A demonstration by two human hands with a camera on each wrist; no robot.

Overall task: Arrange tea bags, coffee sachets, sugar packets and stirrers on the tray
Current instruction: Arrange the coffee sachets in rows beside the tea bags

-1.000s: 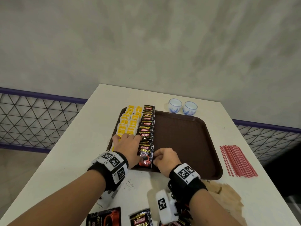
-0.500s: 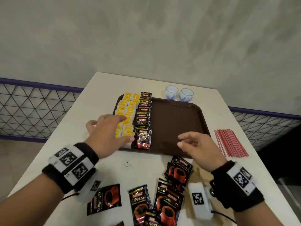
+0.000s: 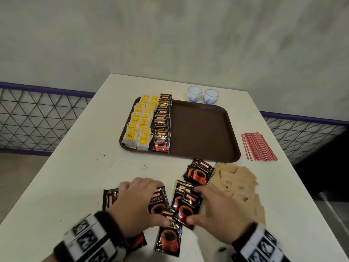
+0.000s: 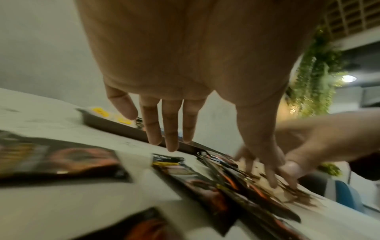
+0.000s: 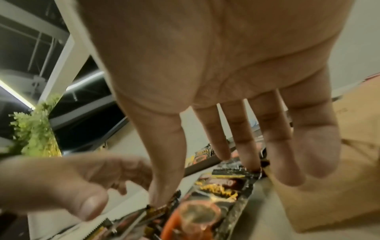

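Note:
A brown tray holds two columns of yellow tea bags and a column of black coffee sachets along its left side. Several loose coffee sachets lie on the table in front of it. My left hand hovers over them with straight, spread fingers and holds nothing. My right hand spans one sachet: thumb at its near corner, straight fingers at its far edge. Brown sugar packets lie at the right, red stirrers beyond them.
Two small blue-and-white cups stand behind the tray's far edge. The white table carries dark crumbs in front of the tray. A wire-mesh railing runs below the table on both sides. The tray's right two thirds are bare.
Both hands have drawn back from the tray's near edge to the loose sachets at the table's front. The view has tilted down, bringing sachets and sugar packets into sight.

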